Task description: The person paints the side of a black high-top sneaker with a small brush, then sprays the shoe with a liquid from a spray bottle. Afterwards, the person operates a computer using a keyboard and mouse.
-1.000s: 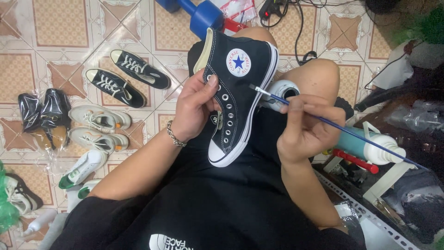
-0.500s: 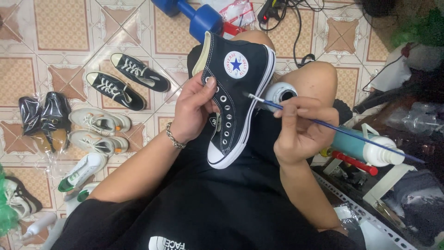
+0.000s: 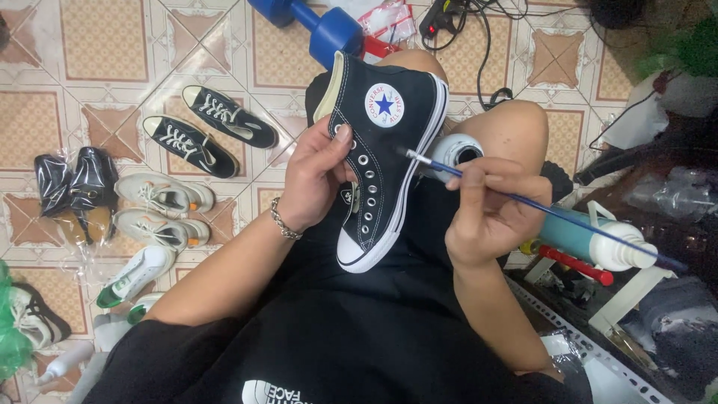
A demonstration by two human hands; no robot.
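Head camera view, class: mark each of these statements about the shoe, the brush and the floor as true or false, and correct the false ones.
1. The left hand holds a black high-top shoe. True.
2. The right hand holds a pair of scissors. False: it holds a thin blue-handled brush.
3. The brush tip sits at the shoe's white sole edge. True.
4. The shoe has white laces threaded through. False: its eyelets are empty.
5. A blue dumbbell lies on the tiled floor. True.
6. The left wrist is bare. False: it wears a metal chain bracelet.
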